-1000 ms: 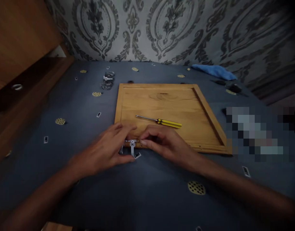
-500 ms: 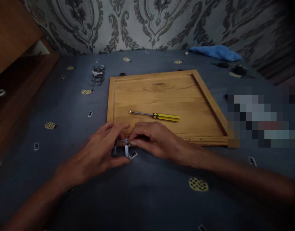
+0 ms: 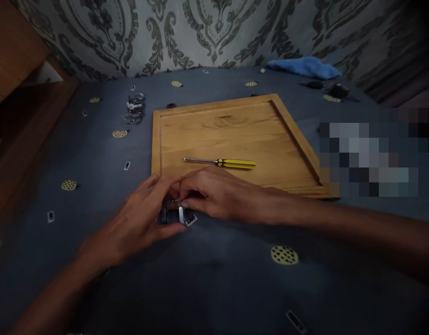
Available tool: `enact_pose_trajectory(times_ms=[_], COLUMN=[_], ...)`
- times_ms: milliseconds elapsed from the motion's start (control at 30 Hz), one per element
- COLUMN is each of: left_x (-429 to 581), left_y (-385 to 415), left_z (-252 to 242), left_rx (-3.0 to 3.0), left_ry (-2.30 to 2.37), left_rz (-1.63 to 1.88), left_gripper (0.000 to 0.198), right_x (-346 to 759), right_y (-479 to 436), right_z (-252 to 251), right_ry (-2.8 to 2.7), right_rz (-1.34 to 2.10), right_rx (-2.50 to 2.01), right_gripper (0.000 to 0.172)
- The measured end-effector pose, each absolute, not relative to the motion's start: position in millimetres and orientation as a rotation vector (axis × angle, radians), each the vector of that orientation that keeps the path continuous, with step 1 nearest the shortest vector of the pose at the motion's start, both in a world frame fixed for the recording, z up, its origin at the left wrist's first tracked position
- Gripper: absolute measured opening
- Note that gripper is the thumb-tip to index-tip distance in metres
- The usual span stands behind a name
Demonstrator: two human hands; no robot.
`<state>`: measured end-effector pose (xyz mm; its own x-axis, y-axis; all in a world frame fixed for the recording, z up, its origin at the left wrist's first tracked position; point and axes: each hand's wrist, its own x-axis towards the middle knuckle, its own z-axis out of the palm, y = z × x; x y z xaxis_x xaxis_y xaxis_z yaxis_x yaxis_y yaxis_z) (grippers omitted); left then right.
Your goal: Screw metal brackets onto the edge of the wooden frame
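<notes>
A wooden panel with a raised rim lies flat on a blue patterned cloth. At its near left corner sits a small metal hinge bracket. My left hand is curled round the bracket from the left, fingers closed on it. My right hand pinches the bracket's top from the right, fingertips pressed together at a small screw. A yellow-handled screwdriver rests on the panel just beyond my right hand.
A pile of metal hinges lies at the far left of the cloth. A blue rag and dark tools sit at the far right by the patterned wall. A wooden cabinet stands on the left. A blurred patch covers the right.
My right hand has slid left onto the top of the bracket and now covers its screw head. The view has shifted, so the panel sits higher and further left.
</notes>
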<state>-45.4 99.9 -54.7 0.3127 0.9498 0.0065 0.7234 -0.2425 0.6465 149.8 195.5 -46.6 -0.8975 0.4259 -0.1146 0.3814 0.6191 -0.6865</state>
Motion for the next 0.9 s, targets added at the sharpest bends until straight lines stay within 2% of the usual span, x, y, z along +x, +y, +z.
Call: enact_pose_trajectory(times_ms=[200, 500, 667, 900], left_x=[-48, -50, -52, -53], left_y=[99, 97, 96, 96], left_z=[-57, -61, -63, -63], left_rx=[2.062, 2.071, 2.096, 2.113], left_ry=[1.472, 1.487, 1.484, 1.489], left_rz=[0.55, 0.566, 0.577, 0.564], left_gripper=[0.049, 0.063, 0.066, 0.068], right_x=[151, 171, 187, 189], right_y=[197, 197, 190, 175], right_z=[-50, -69, -79, -92], right_ry=[-2.711, -2.412, -2.379, -2.42], right_rz=[1.21, 1.14, 1.013, 0.711], right_rx=[-0.689, -0.594, -0.578, -0.38], right_gripper=[0.013, 0.019, 0.009, 0.024])
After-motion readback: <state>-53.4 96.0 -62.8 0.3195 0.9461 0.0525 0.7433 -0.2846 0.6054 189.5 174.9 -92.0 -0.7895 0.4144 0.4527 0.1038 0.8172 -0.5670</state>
